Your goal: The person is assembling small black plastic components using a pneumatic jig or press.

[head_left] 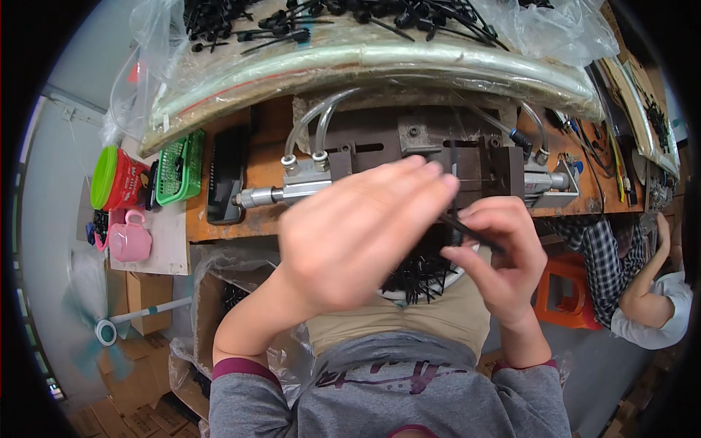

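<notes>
My right hand (507, 255) is closed, thumb and fingers pinching a thin black rod-like part (478, 235). The part slants up to the left toward my other hand. My left hand (365, 226) lies across the front of a dark metal fixture (485, 164), back up, its fingers drawn together near the fixture's middle. Its thumb and whatever its fingertips hold are hidden underneath. Silver air cylinders (301, 190) sit at both ends of the fixture, with clear hoses (315, 120) attached. Below my hands, a bunch of thin black parts (422, 277) rests near my lap.
Black thin-tailed parts (416, 18) are heaped behind a plastic-wrapped edge (380, 62). At left are a black phone-like slab (228, 175), green basket (179, 168), red tub (125, 179) and pink cup (130, 239). A fan (106, 332) stands lower left; another person (650, 306) sits right by an orange stool (566, 292).
</notes>
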The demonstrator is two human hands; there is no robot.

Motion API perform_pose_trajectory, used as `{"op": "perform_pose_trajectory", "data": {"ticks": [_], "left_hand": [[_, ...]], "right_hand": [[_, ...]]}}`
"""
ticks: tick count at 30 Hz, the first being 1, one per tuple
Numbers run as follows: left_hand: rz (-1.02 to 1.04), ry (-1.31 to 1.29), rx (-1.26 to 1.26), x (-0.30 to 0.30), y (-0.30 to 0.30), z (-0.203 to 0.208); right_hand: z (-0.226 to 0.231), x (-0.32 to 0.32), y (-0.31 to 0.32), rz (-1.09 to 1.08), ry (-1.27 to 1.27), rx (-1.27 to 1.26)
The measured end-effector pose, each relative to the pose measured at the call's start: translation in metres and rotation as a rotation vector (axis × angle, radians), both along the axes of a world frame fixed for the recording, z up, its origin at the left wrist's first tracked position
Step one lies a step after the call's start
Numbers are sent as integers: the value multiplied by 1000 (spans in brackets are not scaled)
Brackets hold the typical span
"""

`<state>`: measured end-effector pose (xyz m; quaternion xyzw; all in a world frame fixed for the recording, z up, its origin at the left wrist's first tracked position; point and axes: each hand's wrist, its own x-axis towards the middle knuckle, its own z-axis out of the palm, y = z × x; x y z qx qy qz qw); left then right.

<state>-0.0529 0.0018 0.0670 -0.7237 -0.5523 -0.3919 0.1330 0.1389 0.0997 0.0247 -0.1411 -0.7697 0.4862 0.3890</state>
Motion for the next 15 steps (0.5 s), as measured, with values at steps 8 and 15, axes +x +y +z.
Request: {"op": "perform_pose_trajectory", "data": {"ticks": [8,15], "left_hand": [[-249,-1470,-347,10,-24,-4],[-39,-1305,-224,21,-31,-3]], "right_hand": [[-19,-8,-8,-41,-474,687],[-9,-17,0,-76,-556,804]]}}
